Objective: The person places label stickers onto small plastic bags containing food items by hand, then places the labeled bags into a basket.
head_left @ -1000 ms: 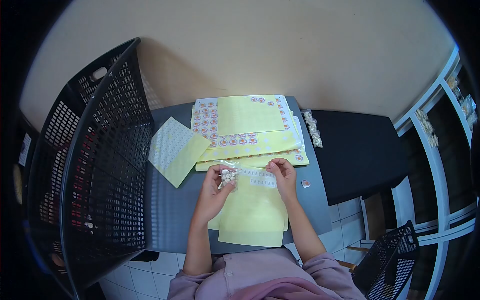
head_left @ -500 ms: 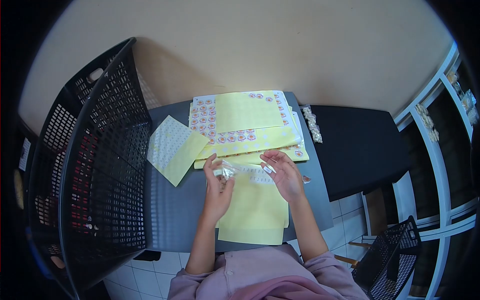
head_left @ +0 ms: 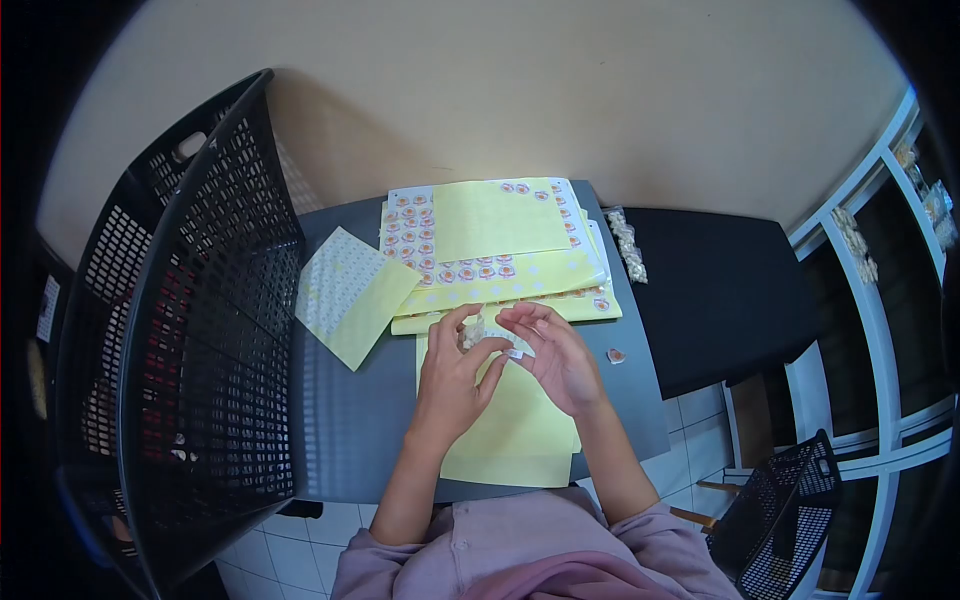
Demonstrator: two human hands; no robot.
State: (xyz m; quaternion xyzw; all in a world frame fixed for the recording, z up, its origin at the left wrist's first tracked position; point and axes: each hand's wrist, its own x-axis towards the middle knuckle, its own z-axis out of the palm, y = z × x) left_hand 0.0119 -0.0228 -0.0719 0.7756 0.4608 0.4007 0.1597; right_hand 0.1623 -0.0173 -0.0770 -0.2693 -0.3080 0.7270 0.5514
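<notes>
From where I stand, the person's left hand [head_left: 452, 378] curls around one clear packet [head_left: 474, 331] of pale pieces, partly hidden behind its fingers. The right hand [head_left: 562, 362] faces it, fingers loosely bent. One small white label [head_left: 514, 353] sits between the hands at their fingertips; I cannot tell which hand grips it. Its marks are too small to read. Beneath is a yellow sheet [head_left: 510, 440]. One loose round sticker [head_left: 616, 356] lies to the right, one label sheet [head_left: 350, 290] left, and one filled bag [head_left: 626, 246] farther right.
</notes>
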